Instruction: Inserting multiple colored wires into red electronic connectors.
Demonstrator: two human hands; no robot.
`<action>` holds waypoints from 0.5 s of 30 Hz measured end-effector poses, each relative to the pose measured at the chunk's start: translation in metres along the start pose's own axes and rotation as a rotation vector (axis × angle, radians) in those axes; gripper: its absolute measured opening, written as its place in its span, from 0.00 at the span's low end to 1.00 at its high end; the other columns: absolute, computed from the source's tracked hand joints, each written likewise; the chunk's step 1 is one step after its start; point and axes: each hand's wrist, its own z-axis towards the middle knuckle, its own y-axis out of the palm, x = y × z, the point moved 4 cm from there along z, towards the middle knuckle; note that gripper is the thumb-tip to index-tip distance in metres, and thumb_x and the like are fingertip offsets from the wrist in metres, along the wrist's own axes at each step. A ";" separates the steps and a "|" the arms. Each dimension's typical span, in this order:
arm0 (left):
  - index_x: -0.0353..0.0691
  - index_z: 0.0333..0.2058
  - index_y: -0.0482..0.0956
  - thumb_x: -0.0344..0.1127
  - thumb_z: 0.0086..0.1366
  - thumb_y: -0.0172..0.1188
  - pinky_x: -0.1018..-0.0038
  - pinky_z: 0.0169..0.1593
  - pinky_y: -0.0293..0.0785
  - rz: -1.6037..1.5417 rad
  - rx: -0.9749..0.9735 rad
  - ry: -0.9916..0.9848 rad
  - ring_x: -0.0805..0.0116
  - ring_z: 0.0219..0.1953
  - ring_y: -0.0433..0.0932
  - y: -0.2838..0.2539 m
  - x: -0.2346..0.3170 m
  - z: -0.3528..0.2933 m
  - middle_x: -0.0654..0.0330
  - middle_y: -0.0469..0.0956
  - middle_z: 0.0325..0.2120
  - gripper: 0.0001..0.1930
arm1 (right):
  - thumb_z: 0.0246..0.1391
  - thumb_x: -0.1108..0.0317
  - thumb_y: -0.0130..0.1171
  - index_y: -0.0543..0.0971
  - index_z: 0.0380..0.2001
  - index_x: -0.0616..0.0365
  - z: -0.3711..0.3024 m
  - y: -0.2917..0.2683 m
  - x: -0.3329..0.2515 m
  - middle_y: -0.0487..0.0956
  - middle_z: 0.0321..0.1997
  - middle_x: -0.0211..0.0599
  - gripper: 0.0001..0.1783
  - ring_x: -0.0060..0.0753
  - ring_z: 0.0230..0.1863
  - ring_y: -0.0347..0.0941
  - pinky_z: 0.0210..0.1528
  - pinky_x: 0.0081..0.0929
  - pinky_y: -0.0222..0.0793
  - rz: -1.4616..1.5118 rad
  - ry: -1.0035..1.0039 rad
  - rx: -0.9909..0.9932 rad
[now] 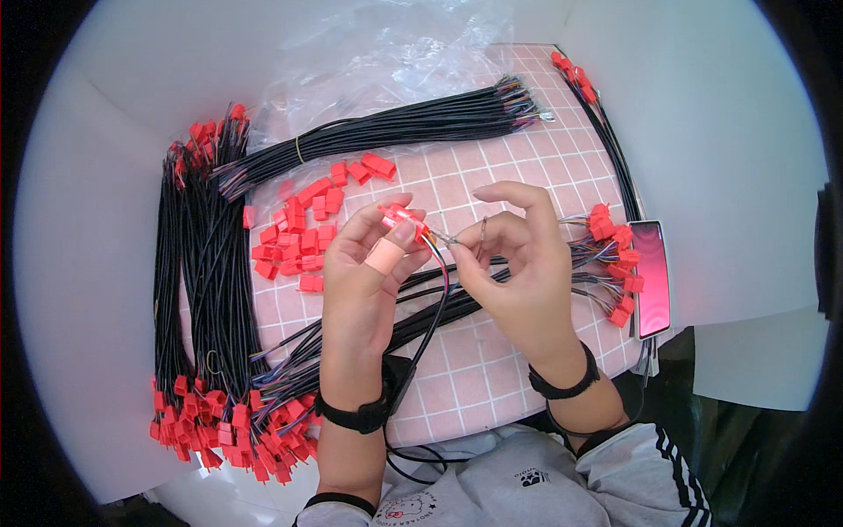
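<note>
My left hand [364, 263] is closed round a red plastic connector [400, 220], with a pale bandage wrapped on the thumb. Coloured wires run out of the connector into a black cable [430, 329] that hangs down past the left wrist. At the connector's wire end is the tip of a thin metal tool [483, 232], perhaps tweezers. My right hand [520, 272] pinches this tool between thumb and fingers, its index finger raised. Beneath both hands lies a bundle of black cables [461, 303] with red connectors [625, 259] on its right end.
Loose red connectors [303, 233] lie left of my hands on the pink tiled tabletop [457, 386]. Black cable bundles with red ends [224, 290] fill the left side. A tied bundle [386, 127] rests on clear plastic film [351, 53] behind. At right is a phone [651, 281].
</note>
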 end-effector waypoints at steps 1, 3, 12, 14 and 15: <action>0.33 0.44 0.68 0.29 0.55 0.55 0.79 0.38 0.73 0.028 -0.004 0.005 0.73 0.36 0.74 0.000 0.000 0.000 0.56 0.73 0.36 0.17 | 0.38 0.82 0.56 0.64 0.43 0.59 0.000 0.000 0.000 0.75 0.21 0.33 0.24 0.17 0.21 0.69 0.25 0.14 0.66 -0.014 0.008 -0.014; 0.34 0.45 0.67 0.30 0.55 0.54 0.79 0.38 0.72 0.057 -0.009 0.010 0.74 0.35 0.73 0.000 -0.001 0.000 0.56 0.73 0.37 0.17 | 0.38 0.81 0.56 0.64 0.43 0.59 0.000 0.001 0.000 0.75 0.21 0.33 0.24 0.18 0.21 0.69 0.25 0.14 0.66 -0.028 0.016 -0.026; 0.34 0.42 0.70 0.28 0.54 0.56 0.79 0.36 0.73 0.216 0.022 0.105 0.73 0.36 0.73 0.002 0.001 0.000 0.57 0.73 0.36 0.15 | 0.42 0.83 0.55 0.60 0.46 0.61 0.001 0.001 0.000 0.74 0.24 0.32 0.26 0.16 0.26 0.69 0.30 0.13 0.63 -0.024 0.113 -0.080; 0.35 0.41 0.71 0.28 0.53 0.57 0.78 0.36 0.74 0.276 -0.025 0.119 0.73 0.36 0.73 0.006 0.002 -0.001 0.57 0.73 0.35 0.15 | 0.42 0.82 0.55 0.60 0.47 0.61 0.001 0.001 0.004 0.74 0.24 0.33 0.26 0.16 0.27 0.69 0.30 0.13 0.64 0.054 0.137 -0.074; 0.35 0.41 0.71 0.28 0.53 0.57 0.78 0.36 0.74 0.276 -0.024 0.120 0.73 0.36 0.73 0.005 0.002 -0.001 0.57 0.73 0.35 0.15 | 0.42 0.82 0.55 0.60 0.47 0.61 0.001 0.001 0.005 0.74 0.24 0.33 0.26 0.16 0.27 0.69 0.30 0.13 0.64 0.054 0.137 -0.075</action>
